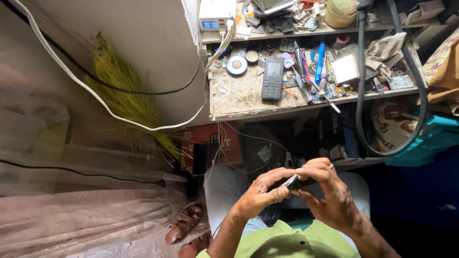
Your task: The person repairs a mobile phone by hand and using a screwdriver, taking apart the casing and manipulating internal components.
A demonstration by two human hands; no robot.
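Observation:
My left hand (pixel 260 191) and my right hand (pixel 327 193) meet over my lap, both gripping a small dark flat device (pixel 290 181) held edge-on between the fingers. A thin metal tool tip (pixel 331 166) sticks out above my right hand's fingers. My knees in grey trousers are under the hands. A black keypad phone (pixel 272 78) lies face up on the worn workbench (pixel 239 98) above, apart from both hands.
The bench holds several screwdrivers (pixel 319 64), a round tin (pixel 236 65), a small white box (pixel 345 69) and clutter. A thick black hose (pixel 361 95) loops at right. White cables hang at left, beside a yellow broom (pixel 122 91). Brown sandals (pixel 184 222) lie on the floor.

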